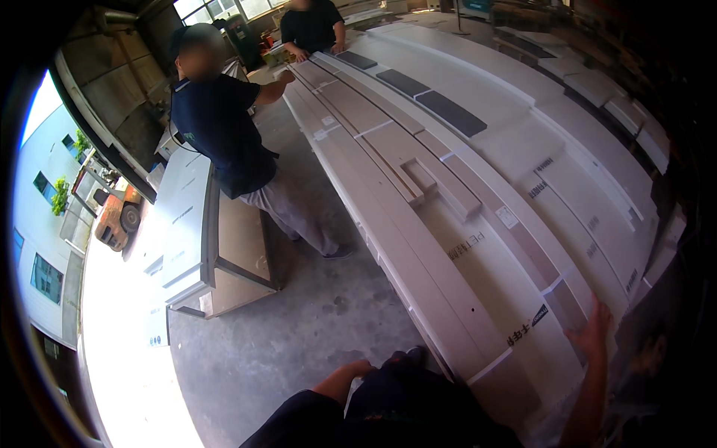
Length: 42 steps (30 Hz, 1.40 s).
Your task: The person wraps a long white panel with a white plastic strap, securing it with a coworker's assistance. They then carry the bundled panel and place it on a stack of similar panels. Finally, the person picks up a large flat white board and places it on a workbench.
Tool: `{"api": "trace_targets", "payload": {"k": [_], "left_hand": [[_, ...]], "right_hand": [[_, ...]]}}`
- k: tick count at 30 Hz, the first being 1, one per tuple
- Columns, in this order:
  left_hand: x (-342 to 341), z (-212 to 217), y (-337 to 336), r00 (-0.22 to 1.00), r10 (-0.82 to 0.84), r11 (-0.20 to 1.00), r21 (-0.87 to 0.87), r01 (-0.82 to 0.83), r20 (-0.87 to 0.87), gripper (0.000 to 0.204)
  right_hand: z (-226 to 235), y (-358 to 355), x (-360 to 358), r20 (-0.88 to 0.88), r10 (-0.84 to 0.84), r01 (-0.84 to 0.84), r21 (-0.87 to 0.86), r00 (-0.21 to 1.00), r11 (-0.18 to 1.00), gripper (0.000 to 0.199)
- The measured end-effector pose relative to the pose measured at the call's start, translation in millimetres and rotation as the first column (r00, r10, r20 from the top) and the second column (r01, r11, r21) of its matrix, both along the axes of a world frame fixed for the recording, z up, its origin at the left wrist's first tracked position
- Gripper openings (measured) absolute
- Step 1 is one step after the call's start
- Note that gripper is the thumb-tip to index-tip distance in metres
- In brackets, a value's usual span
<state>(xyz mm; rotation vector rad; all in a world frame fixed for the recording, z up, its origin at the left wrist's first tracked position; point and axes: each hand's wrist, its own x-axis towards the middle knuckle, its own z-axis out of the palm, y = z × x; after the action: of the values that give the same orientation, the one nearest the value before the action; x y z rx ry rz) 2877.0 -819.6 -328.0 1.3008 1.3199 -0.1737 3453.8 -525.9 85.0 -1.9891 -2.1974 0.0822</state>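
Observation:
My right hand [594,334] is at the near end of a long white strip [515,196] on a stack of boards. Its thumb and fingers reach across the strip and grip it. The strip runs away from me along the stack, beside narrow brown-grey strips [523,250]. Close to my body hangs my left hand [358,368], beside the near left side of the stack. Its fingers are too hidden to read. On the stack lie a small rectangular frame-like piece [418,179], a short light block [457,200] and dark grey panels [452,112].
A person in dark clothes [224,127] stands left of the stack, one hand at its far end. Another person [310,26] has both hands there. Left, panels lie on a low stand [224,269]. An orange forklift [118,216] is outside. Concrete floor [299,321] lies between.

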Motion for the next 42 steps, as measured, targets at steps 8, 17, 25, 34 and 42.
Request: {"api": "trace_targets", "payload": {"k": [8, 17, 25, 34, 42], "left_hand": [[14, 76, 28, 0.892, 0.414, 0.91, 0.103, -0.401, -0.181, 0.039], [35, 146, 49, 0.861, 0.504, 0.837, 0.287, -0.467, -0.07, 0.044], [8, 54, -12, 0.913, -0.167, 0.85, 0.415, 0.325, -0.373, 0.029], [2, 114, -47, 0.911, 0.39, 0.91, 0.206, -0.36, -0.133, 0.029], [-25, 142, -48, 0.881, 0.462, 0.87, 0.243, -0.429, -0.099, 0.042]], "right_hand": [[0, -3, 11, -0.014, 0.001, -0.001, -0.02, 1.0, 1.0, 0.124], [9, -9, 7, -0.059, 0.011, -0.014, -0.051, 0.998, 0.999, 0.125], [15, -3, 11, -0.127, 0.047, -0.063, -0.124, 0.991, 0.99, 0.125], [-3, -6, 21, -0.132, 0.072, -0.076, -0.023, 0.989, 0.997, 0.122], [-9, -3, 27, -0.197, 0.025, -0.025, 0.004, 0.98, 1.0, 0.119]]}}
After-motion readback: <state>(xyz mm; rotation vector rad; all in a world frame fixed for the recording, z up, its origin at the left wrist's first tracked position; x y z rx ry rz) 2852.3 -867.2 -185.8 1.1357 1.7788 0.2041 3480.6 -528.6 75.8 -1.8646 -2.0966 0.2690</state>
